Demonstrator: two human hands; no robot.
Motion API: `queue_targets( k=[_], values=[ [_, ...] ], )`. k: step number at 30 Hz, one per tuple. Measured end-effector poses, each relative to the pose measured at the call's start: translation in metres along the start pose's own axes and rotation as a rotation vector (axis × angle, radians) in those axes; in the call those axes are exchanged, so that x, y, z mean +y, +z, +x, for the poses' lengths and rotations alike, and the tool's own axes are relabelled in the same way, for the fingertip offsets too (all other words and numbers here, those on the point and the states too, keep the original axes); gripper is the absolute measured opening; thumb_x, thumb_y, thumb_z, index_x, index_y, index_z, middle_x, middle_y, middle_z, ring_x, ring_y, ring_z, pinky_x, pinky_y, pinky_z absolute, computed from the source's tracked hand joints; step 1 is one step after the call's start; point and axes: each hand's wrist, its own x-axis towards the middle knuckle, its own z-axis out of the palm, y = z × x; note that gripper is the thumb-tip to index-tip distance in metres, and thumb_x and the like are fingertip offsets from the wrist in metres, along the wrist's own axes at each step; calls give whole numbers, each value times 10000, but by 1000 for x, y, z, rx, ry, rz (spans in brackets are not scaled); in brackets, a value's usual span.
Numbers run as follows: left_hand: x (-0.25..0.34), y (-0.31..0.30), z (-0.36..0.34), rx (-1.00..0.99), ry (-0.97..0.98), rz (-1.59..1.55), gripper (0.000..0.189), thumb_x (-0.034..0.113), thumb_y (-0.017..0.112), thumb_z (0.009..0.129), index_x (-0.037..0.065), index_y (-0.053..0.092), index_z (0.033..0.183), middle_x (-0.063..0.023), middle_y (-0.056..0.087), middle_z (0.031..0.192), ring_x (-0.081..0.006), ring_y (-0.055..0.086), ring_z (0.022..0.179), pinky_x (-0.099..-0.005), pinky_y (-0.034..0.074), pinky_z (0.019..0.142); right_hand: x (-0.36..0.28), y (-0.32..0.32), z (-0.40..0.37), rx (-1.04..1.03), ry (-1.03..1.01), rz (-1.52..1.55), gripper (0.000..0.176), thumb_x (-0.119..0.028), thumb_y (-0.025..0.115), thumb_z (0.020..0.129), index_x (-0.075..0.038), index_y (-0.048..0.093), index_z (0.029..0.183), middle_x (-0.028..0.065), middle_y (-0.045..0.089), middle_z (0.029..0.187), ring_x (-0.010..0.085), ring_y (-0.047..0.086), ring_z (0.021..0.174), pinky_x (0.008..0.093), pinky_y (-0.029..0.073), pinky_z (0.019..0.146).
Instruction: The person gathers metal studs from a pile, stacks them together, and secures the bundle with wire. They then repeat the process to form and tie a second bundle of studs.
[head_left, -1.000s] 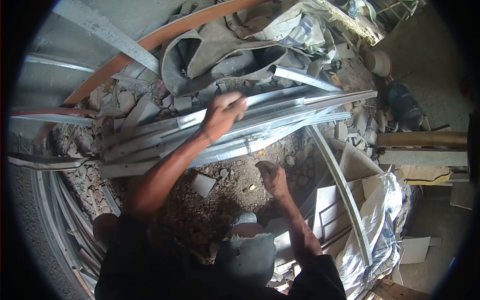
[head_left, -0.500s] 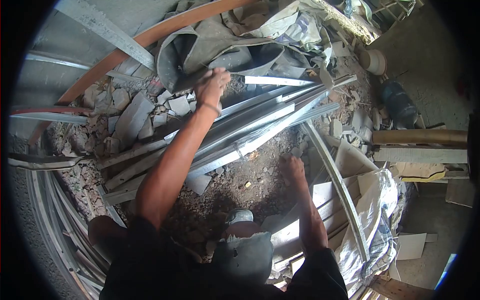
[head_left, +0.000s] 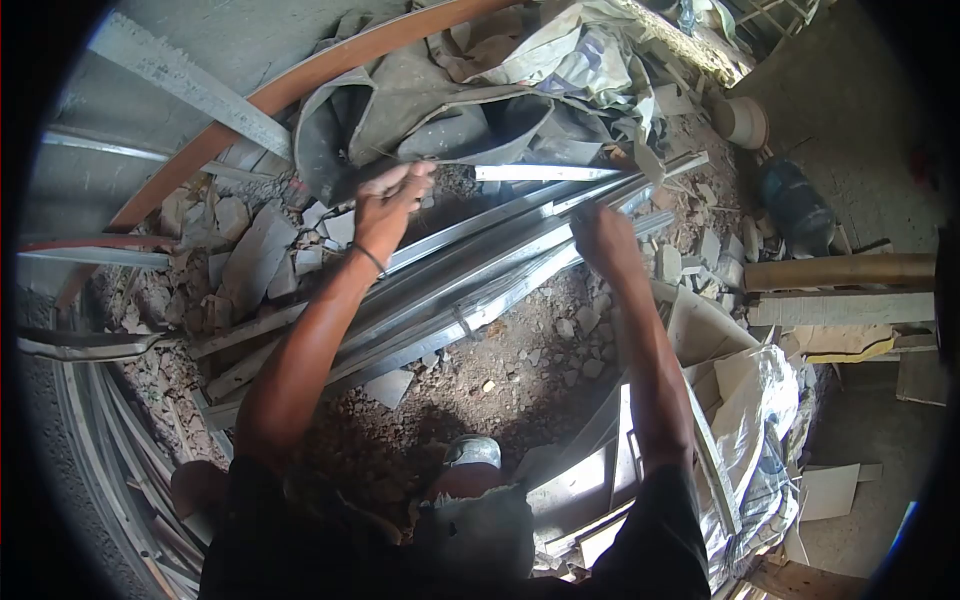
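Head view: a bundle of metal channels point(head_left: 500, 262) is laid on the slant across the rubble, from the near left to the far right. The lengths are nested side by side, probably because their shared profile lets them be packed closely, and they seem to be kept together by a thin tie point(head_left: 462, 322) near the middle.

The left hand point(head_left: 382, 222) is raised beyond the bundle, with its fingers bent just beside the lower edge of a crumpled grey sheet point(head_left: 405, 112). Whether that edge is pinched cannot be told, since the fingertips and the edge overlap in view.

The right hand point(head_left: 604, 240) is placed over the right part of the bundle, its fingers curled in narrowly and their undersides hidden. Whether a channel is gripped or only touched cannot be told. With the hands set apart like this, one at the sheet and one at the channels, separate support seems to be given to each.

A short bright strip point(head_left: 540, 173) is lying between sheet and bundle, apparently loose from the tie. A pale tile fragment point(head_left: 388, 388) is seen on the near side.
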Motion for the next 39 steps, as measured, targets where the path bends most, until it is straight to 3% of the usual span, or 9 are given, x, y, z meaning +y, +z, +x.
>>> queue_targets(
  k=[3, 5, 8, 16, 17, 20, 26, 33, 39],
  values=[
    [-6, -24, 12, 21, -56, -166, 407, 360, 638, 906, 26, 644, 1138, -80, 680, 945, -144, 651, 816, -245, 518, 718, 24, 66, 69, -75, -102, -123, 245, -31, 505, 783, -8, 598, 1008, 193, 665, 753, 361, 646, 663, 434, 536, 701],
    [-4, -40, 15, 38, -138, -248, 450, 358, 658, 891, -5, 620, 1154, -130, 667, 961, -202, 666, 843, -287, 542, 751, 27, 97, 88, -159, -87, -364, 315, -93, 557, 803, -73, 563, 1117, 164, 631, 1035, 333, 601, 1041, 483, 540, 736],
    [9, -55, 3, 82, -218, -249, 487, 346, 659, 890, -45, 583, 1169, -219, 630, 1046, -297, 656, 960, -356, 539, 848, 41, 134, 99, -193, -120, -469, 387, -160, 577, 811, -105, 527, 1192, 141, 569, 1100, 365, 588, 1064, 546, 491, 846],
    [7, -74, -4, 54, -243, -336, 501, 327, 641, 902, -57, 539, 1207, -234, 610, 1097, -308, 627, 1041, -375, 504, 927, 104, 142, 91, 464, -772, -493, 603, -244, 620, 824, -57, 432, 1366, 126, 612, 1017, 278, 609, 902, 387, 519, 797],
    [6, -74, -3, 41, -245, -368, 504, 327, 645, 898, -57, 538, 1206, -236, 607, 1101, -311, 626, 1044, -377, 504, 930, 74, 93, 92, -30, -509, -347, 531, -233, 664, 824, -55, 460, 1280, 176, 586, 1140, 327, 563, 1111, 428, 427, 974],
    [9, -67, -1, 49, -267, -355, 515, 331, 656, 889, -56, 540, 1208, -241, 600, 1119, -316, 632, 1036, -381, 511, 922, 52, 20, 82, -64, -440, 51, 437, -205, 670, 798, -47, 500, 1168, 179, 558, 1154, 340, 543, 1087, 421, 339, 1081],
    [3, -67, 13, -15, -249, -345, 483, 312, 650, 893, -61, 565, 1187, -231, 622, 1078, -315, 650, 1001, -381, 526, 900, 49, -23, 72, -155, -443, -213, 374, -239, 586, 853, -44, 507, 1163, 168, 525, 1097, 341, 495, 1098, 445, 354, 1043],
    [13, -66, -13, -82, -190, -184, 448, 334, 675, 876, -41, 615, 1115, -173, 667, 919, -265, 695, 824, -338, 582, 746, 69, 20, 71, -147, -615, -120, 548, -280, 670, 790, -147, 517, 1300, 161, 613, 1085, 322, 587, 1033, 413, 481, 888],
    [21, -58, -20, -16, -262, -221, 444, 351, 633, 905, -23, 607, 1143, -166, 638, 1001, -267, 662, 963, -349, 546, 841, 32, 74, 82, -236, -281, -514, 634, -347, 653, 835, -192, 396, 1393, 131, 631, 1127, 342, 647, 962, 480, 498, 833]
  ],
)
